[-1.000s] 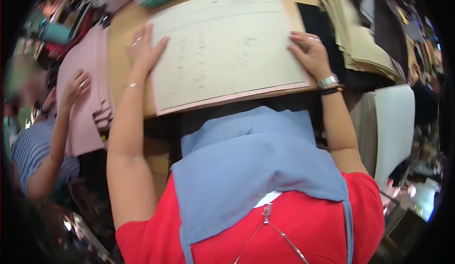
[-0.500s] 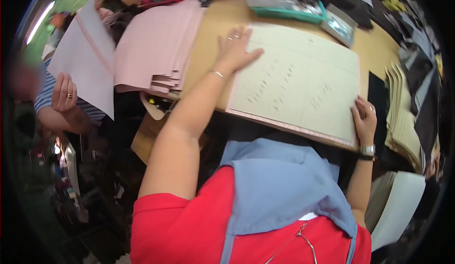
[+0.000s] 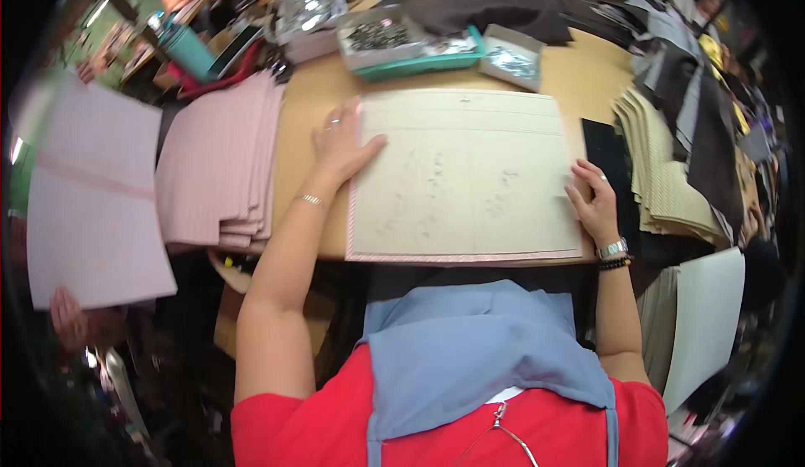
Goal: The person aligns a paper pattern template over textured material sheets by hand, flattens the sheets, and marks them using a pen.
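A pale cream board (image 3: 470, 173) with faint handwriting lies on the wooden table (image 3: 314, 90), pink striped material showing along its left and front edges. My left hand (image 3: 342, 147) rests at its left edge, fingers spread, the thumb over the board. At the right edge is my right hand (image 3: 594, 200), its fingers bent and apart, touching the border of the board. Neither hand grips anything.
Pink folded sheets (image 3: 222, 165) lie left; a co-worker's hand (image 3: 69, 320) holds a pale sheet (image 3: 96, 190) beyond them. Behind the board are a teal tray (image 3: 419, 66) and a small box (image 3: 511, 54). Cream fabric pieces (image 3: 667, 173) and dark cloth (image 3: 692, 115) are right.
The camera view has shifted between frames. My hands remain at the board's two sides. The co-worker at the left has raised a pale sheet since the earliest frame.
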`<state>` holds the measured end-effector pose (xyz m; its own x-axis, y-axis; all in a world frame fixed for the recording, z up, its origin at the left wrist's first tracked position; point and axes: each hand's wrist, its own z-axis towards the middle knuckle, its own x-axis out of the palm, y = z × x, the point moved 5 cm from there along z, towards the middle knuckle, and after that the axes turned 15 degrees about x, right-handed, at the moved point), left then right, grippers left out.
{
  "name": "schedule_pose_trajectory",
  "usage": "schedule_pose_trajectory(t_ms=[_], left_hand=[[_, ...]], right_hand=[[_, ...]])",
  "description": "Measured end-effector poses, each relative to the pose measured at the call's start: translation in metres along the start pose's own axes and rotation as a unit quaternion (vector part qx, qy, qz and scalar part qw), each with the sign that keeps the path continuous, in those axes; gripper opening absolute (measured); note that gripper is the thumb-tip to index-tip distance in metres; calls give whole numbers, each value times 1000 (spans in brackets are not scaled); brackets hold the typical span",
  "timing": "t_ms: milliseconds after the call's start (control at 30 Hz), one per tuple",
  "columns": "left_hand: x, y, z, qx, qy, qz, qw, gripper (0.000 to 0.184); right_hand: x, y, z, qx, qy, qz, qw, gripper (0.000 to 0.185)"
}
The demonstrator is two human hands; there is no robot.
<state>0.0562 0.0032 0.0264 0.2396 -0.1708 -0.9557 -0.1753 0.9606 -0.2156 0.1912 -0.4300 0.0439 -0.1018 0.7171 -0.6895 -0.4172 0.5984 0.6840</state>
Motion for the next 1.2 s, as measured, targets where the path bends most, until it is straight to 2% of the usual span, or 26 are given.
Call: schedule_pose_trajectory(t_ms=[33,233,333,433,467,567,667,767,800,967,1067,1200], left_hand=[[-2,2,6,-3,-11,3,1000,80],[3,1,56,167,-36,-109,979,56],[4,-8,67,187,-15,-76,979,58],[3,-12,69,180,24,-76,980,58],[4,-10,70,184,21,-91,978,59],[8,-7,72,170,20,-105,980,60],[10,-4,77,177,25,-102,979,61],[6,-6,82,169,63,-111,977,61],[4,-7,84,170,66,-110,977,61],[7,-4,86,159,78,-118,977,63],[4,-9,84,144,112,-92,979,64],[5,-26,67,113,112,-2,987,65]], right_hand=[[-2,1,6,22,-2,28,999,31],[24,29,78,-70,28,-36,996,30],[47,33,103,-90,14,-96,991,31],[62,23,113,-111,-12,-143,983,32],[66,15,114,-76,11,-130,989,33],[66,14,111,-90,-18,-125,988,31],[61,9,125,-42,52,-113,991,31],[54,5,137,1,80,-121,989,31],[55,2,140,-2,79,-89,993,33],[58,-1,149,2,101,-93,991,34],[56,3,149,-35,93,-121,988,34],[54,11,145,-36,88,-125,988,32]])
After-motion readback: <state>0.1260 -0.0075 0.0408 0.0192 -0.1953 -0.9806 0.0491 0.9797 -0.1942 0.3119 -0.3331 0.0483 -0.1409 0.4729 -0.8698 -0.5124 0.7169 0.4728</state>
